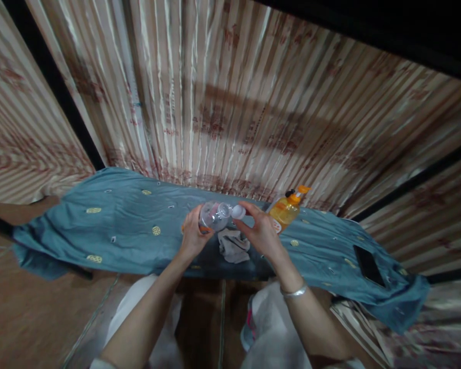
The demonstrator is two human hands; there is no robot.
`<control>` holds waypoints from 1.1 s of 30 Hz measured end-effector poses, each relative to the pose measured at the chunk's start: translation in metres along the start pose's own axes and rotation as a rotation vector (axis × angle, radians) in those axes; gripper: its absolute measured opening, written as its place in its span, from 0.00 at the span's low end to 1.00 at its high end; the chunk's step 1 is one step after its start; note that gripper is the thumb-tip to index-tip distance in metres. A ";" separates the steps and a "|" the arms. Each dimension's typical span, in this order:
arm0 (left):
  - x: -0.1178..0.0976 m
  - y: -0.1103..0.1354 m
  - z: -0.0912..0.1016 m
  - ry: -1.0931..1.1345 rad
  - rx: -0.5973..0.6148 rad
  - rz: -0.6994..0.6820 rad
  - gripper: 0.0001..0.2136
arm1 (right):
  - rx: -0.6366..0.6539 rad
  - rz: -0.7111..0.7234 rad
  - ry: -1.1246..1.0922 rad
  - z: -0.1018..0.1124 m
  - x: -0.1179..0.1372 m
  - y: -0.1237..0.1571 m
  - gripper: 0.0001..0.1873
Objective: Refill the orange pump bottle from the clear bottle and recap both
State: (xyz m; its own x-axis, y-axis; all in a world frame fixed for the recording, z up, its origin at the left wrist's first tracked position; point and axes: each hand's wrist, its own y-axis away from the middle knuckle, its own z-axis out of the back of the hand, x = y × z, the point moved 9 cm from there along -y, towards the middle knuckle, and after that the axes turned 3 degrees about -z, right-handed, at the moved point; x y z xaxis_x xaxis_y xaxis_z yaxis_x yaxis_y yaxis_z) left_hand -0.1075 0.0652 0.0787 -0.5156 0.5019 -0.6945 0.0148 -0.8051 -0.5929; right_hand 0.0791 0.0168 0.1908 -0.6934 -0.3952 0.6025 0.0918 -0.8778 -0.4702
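My left hand [192, 233] is wrapped round a clear plastic bottle [214, 215], held tilted on its side above a table covered with a blue cloth [119, 225]. My right hand [259, 230] pinches a small white cap [238, 211] right at the bottle's mouth. Whether the cap is on or off the neck I cannot tell. Just below the bottle lies a crumpled grey rag [233, 245] on the cloth. An orange spray bottle [288, 209] stands behind my right hand.
A black phone [369, 265] lies on the cloth at the right. Striped curtains [234, 102] hang close behind the table. My knees in white clothing are under the front edge, over a brown tiled floor [30, 312].
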 end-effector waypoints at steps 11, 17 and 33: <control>-0.012 -0.002 0.004 -0.143 0.075 -0.074 0.34 | 0.157 0.281 0.242 0.000 0.030 0.001 0.19; -0.016 0.000 0.001 -0.199 0.108 -0.104 0.33 | 0.209 0.304 0.278 -0.001 0.027 0.002 0.19; -0.020 0.001 -0.005 -0.212 0.124 -0.129 0.32 | 0.231 0.217 0.302 -0.010 0.011 0.001 0.19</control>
State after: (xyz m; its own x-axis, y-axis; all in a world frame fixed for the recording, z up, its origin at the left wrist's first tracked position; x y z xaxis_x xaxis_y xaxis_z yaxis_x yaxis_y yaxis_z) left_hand -0.0933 0.0559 0.0896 -0.6745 0.5356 -0.5081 -0.1605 -0.7782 -0.6072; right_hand 0.0642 0.0141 0.1907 -0.8154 -0.5102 0.2737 0.3918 -0.8343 -0.3879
